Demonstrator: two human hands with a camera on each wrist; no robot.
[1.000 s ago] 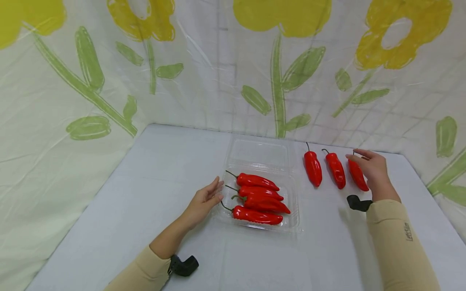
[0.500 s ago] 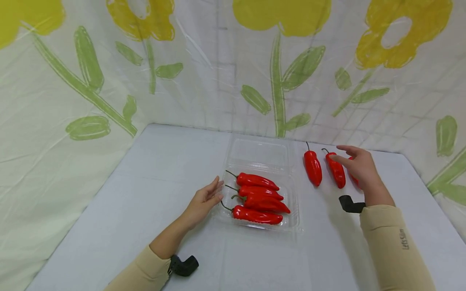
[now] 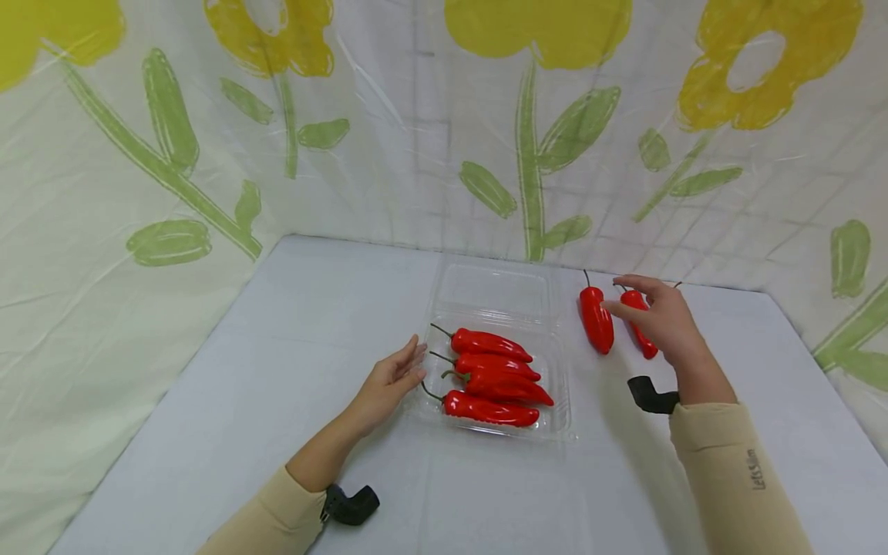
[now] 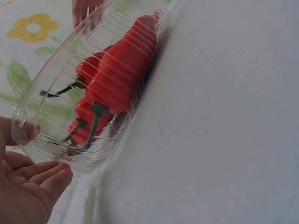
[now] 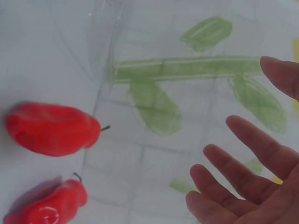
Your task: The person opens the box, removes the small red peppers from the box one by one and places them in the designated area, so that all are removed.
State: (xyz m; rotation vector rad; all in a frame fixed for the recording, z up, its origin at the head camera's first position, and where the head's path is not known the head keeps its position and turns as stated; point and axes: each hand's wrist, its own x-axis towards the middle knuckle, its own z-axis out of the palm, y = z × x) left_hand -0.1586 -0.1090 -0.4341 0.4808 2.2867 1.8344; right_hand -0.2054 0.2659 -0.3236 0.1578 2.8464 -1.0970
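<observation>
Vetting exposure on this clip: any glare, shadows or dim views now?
Head: brightest, highlights on the boxed peppers, soft shadow on the table beside the right sleeve; left wrist: dimmer, pale glints along the clear container; right wrist: greyish, soft, white glint on the lower pepper.

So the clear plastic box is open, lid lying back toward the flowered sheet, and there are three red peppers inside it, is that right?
Not quite, the count is off: the head view shows four red peppers inside the clear plastic box. It is open, with its lid lying back toward the flowered sheet.
</observation>
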